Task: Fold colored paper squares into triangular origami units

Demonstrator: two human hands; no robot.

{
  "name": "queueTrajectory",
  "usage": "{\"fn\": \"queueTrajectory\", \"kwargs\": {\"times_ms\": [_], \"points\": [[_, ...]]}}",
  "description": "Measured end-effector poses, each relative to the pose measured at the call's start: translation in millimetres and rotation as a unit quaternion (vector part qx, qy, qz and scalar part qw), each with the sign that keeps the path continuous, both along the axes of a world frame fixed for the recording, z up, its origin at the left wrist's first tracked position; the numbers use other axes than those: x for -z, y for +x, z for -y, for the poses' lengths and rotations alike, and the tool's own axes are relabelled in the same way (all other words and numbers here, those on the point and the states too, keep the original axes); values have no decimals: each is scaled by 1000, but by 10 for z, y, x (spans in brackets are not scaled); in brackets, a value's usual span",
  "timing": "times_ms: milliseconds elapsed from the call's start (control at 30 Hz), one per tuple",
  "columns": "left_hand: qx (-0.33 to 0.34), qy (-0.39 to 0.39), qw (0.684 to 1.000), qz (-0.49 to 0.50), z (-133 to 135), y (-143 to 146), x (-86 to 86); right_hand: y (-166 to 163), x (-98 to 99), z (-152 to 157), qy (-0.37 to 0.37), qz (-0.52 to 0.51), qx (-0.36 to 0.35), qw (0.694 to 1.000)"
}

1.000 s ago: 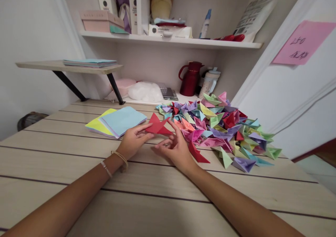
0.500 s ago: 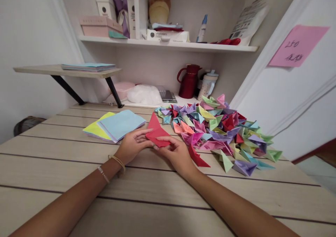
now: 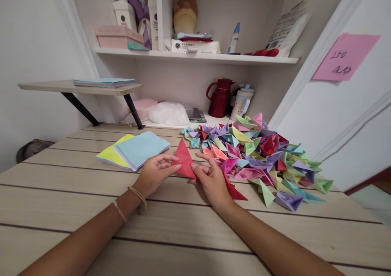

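A folded red paper [image 3: 184, 161] stands as a narrow triangle between my two hands, just above the wooden table [image 3: 189, 227]. My left hand [image 3: 154, 172] pinches its left side with fingers curled. My right hand [image 3: 210, 178] pinches its right lower edge with thumb and fingers. To the left lies a stack of flat coloured paper sheets [image 3: 134, 150], light blue on top, yellow beneath. To the right spreads a heap of folded paper pieces [image 3: 256, 154] in several colours. One more red folded piece [image 3: 235, 191] lies by my right wrist.
At the table's back stand a dark red jug [image 3: 220, 98], a white lidded cup [image 3: 242, 100], a pink box and a white plastic bag. Shelves above hold bottles and boxes. A small side shelf [image 3: 76, 86] carries paper. A pink note [image 3: 345, 57] hangs on the right wall.
The red paper went from a wide, spread shape to a narrow folded triangle. My right hand moved in from beside it and now grips it together with my left.
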State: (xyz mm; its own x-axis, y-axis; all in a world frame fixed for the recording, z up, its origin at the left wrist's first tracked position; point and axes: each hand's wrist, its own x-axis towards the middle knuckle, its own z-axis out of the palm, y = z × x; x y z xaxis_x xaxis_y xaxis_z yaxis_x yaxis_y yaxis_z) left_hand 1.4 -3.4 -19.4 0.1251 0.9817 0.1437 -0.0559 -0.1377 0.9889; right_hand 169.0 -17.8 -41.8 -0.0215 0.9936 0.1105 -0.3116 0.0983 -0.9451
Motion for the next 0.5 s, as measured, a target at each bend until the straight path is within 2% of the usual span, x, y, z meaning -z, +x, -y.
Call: {"fn": "queueTrajectory", "kwargs": {"times_ms": [200,300,500], "points": [[-13,-17,999,49,-23,-16,1,20,-13,-15,15,71,-43,996],[5,-28,998,54,-23,-23,-6,24,-19,-15,21,60,-38,997],[7,-39,998,56,-25,-7,-22,14,-12,-6,-19,-9,-22,1000]]}}
